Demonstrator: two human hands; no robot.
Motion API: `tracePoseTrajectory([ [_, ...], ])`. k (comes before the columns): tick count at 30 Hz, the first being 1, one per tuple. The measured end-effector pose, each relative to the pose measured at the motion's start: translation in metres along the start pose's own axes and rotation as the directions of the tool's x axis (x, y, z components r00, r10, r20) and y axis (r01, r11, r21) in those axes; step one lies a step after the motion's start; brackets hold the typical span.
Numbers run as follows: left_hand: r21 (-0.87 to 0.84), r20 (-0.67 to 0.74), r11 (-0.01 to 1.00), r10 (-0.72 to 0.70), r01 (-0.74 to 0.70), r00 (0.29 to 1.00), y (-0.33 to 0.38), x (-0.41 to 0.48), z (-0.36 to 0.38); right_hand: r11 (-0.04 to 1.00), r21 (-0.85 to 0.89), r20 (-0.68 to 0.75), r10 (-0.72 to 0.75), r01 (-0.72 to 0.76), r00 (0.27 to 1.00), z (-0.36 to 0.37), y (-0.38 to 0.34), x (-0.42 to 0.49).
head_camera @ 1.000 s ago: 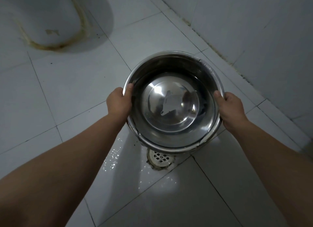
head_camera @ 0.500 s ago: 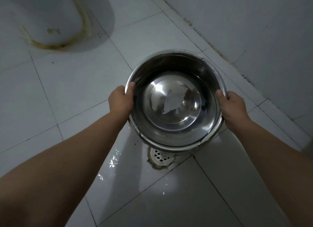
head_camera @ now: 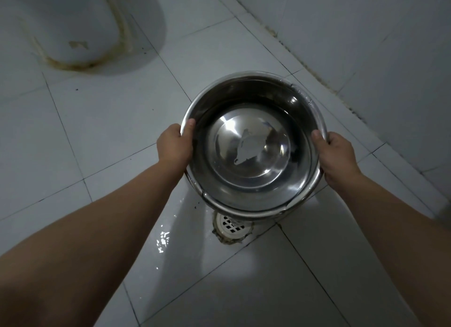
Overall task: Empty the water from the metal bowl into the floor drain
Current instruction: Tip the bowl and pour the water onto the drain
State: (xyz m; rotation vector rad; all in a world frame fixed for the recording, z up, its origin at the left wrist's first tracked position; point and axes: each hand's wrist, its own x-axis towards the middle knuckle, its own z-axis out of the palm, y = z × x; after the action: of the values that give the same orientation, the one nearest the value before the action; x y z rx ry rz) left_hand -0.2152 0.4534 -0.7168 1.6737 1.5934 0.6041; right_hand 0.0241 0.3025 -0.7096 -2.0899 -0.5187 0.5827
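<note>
Over the white tiled floor [head_camera: 97,131], wet in patches, one round shiny steel bowl [head_camera: 244,97] is held up by two hands, the left hand [head_camera: 174,144] and the right hand [head_camera: 338,155] gripping opposite rim sides with thumbs hooked inside, just above one small white grated floor drain [head_camera: 231,225].

The one wide-angle camera, worn on the head, faces forward and steeply down at the tiled floor [head_camera: 97,136], close enough that the bowl [head_camera: 251,153] fills mid-frame, with the drain [head_camera: 231,225] at its 6 o'clock, a toilet base [head_camera: 68,21] at 11 o'clock and the wall [head_camera: 366,33] at 2 o'clock.
</note>
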Motion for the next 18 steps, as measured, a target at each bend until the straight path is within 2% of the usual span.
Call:
tracePoseTrajectory([
  [18,-0.019,-0.014,1.000,0.000,0.000,1.000,-0.0010,0.0025,0.0000,0.999,-0.042,-0.019,-0.035,0.034,0.999,-0.0015,-0.0049,0.0044],
])
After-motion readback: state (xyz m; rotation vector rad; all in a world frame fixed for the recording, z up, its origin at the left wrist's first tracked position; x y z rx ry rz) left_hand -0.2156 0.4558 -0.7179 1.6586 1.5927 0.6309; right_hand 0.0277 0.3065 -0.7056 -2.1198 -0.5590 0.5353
